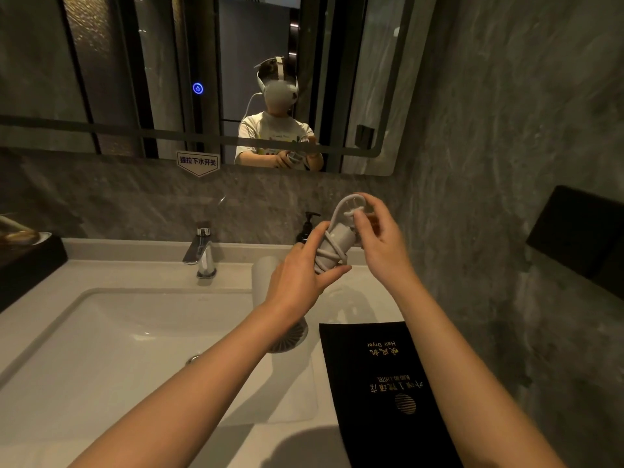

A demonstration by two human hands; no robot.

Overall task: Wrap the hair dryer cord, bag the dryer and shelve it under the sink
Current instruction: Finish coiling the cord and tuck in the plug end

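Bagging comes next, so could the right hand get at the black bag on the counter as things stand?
Probably yes, once it lets go: the black bag lies flat and uncovered just below the right hand, but that hand's grip is pinching the cord end at the hair dryer handle.

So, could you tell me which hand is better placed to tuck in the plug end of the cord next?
The right hand: it already pinches the cord end, while the left hand steadies the hair dryer.
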